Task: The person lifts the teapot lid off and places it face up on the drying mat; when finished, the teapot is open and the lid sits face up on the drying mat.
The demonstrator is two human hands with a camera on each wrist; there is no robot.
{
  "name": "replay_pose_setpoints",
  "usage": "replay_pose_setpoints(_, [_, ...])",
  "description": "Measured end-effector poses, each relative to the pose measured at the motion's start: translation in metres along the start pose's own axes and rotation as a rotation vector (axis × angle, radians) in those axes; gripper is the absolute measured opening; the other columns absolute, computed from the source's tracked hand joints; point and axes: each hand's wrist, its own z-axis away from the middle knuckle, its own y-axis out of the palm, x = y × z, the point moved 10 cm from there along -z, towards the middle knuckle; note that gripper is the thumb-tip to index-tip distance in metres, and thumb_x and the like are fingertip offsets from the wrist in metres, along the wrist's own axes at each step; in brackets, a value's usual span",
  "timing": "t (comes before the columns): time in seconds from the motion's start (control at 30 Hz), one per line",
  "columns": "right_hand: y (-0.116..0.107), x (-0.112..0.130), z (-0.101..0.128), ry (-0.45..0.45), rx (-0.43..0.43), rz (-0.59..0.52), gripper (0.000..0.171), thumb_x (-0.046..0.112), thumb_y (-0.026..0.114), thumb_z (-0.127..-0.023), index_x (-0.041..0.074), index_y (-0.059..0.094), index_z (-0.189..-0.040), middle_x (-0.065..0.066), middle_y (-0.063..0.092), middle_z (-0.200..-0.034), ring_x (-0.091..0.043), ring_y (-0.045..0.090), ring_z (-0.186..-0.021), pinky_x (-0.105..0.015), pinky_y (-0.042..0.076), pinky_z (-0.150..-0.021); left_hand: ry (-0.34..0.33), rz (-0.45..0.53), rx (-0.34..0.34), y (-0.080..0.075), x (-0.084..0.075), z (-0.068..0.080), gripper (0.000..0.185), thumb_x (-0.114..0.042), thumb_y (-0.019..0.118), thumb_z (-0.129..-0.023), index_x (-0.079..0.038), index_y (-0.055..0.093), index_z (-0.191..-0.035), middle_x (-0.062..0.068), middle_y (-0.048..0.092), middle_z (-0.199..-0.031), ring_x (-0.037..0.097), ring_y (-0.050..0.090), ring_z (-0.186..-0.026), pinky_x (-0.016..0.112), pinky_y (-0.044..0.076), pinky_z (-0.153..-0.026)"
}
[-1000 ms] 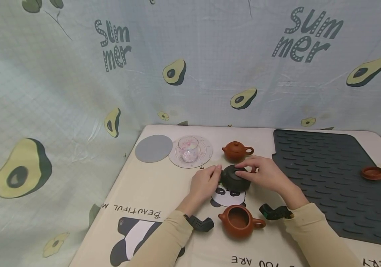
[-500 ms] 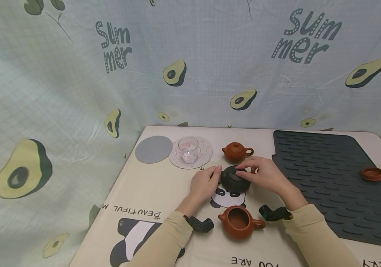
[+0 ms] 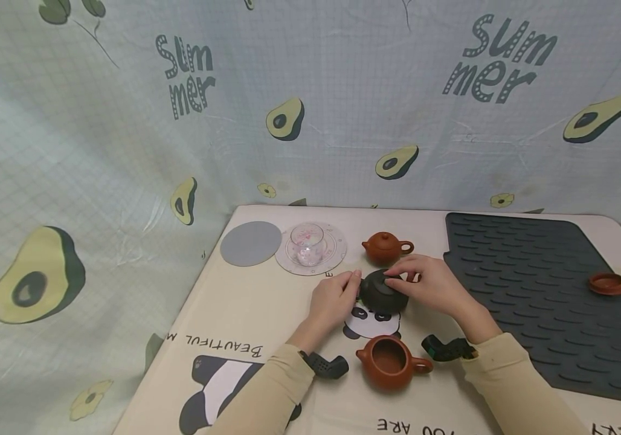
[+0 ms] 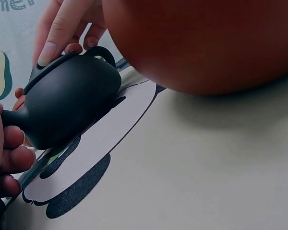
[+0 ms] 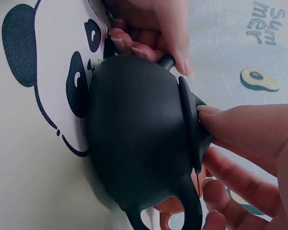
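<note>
A black teapot rests on the table over the printed panda face. My left hand grips it by the spout, thumb on top and fingers curled beneath. With thumb and fingertips my right hand pinches the black lid by its top; the knob is mostly covered by the fingers. The lid sits on or right at the teapot's mouth. In the right wrist view the loop handle is untouched. Nearer to me, between my wrists, stands a reddish-brown teapot without its lid.
Behind the black teapot is a lidded brown teapot. A clear glass cup stands on a round patterned coaster, beside a grey disc. On the right, a dark ridged mat bears a small brown lid.
</note>
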Motion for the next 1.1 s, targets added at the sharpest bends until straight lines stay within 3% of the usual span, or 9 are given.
replay_pose_setpoints(0.2, [-0.002, 0.0, 0.0, -0.015, -0.014, -0.001, 0.012, 0.018, 0.081, -0.09, 0.019, 0.081, -0.102, 0.001, 0.071, -0.103, -0.018, 0.06, -0.084, -0.035, 0.05, -0.067, -0.004, 0.006, 0.0, 0.0, 0.0, 0.0, 0.047, -0.048, 0.039, -0.109, -0.021, 0.059, -0.076, -0.007, 0.05, -0.062, 0.012, 0.048, -0.063, 0.028, 0.034, -0.059])
replay_pose_setpoints(0.43, [-0.008, -0.001, 0.002, 0.011, -0.031, -0.032, 0.014, 0.018, 0.078, -0.093, 0.018, 0.081, -0.106, -0.003, 0.072, -0.114, -0.025, 0.065, -0.105, -0.042, 0.055, -0.081, -0.008, 0.01, 0.001, 0.001, 0.0, 0.0, 0.047, -0.048, 0.04, -0.109, -0.02, 0.058, -0.076, -0.007, 0.05, -0.062, 0.012, 0.048, -0.062, 0.028, 0.034, -0.059])
replay_pose_setpoints(0.9, [-0.021, -0.006, 0.002, 0.04, -0.095, -0.169, 0.022, 0.019, 0.076, -0.095, 0.012, 0.078, -0.115, -0.009, 0.071, -0.122, -0.03, 0.069, -0.108, -0.049, 0.056, -0.088, 0.013, 0.003, -0.015, -0.001, -0.004, 0.0, 0.047, -0.046, 0.04, -0.109, -0.021, 0.057, -0.074, -0.008, 0.049, -0.061, 0.012, 0.048, -0.062, 0.028, 0.034, -0.059])
replay_pose_setpoints(1.0, [-0.025, -0.006, 0.002, 0.046, -0.121, -0.203, 0.021, 0.02, 0.076, -0.096, 0.011, 0.077, -0.115, -0.01, 0.071, -0.122, -0.028, 0.07, -0.106, -0.047, 0.056, -0.086, 0.016, -0.002, -0.017, -0.001, -0.005, 0.0, 0.046, -0.045, 0.04, -0.109, -0.021, 0.058, -0.074, -0.008, 0.049, -0.061, 0.012, 0.048, -0.062, 0.028, 0.034, -0.059])
replay_pose_setpoints(1.1, [-0.028, -0.006, 0.002, 0.054, -0.141, -0.231, 0.02, 0.02, 0.074, -0.096, 0.01, 0.076, -0.114, -0.011, 0.07, -0.123, -0.026, 0.07, -0.103, -0.036, 0.056, -0.083, 0.019, -0.001, -0.018, -0.001, -0.005, 0.0, 0.046, -0.045, 0.04, -0.109, -0.021, 0.058, -0.074, -0.008, 0.049, -0.061, 0.012, 0.048, -0.062, 0.028, 0.034, -0.059])
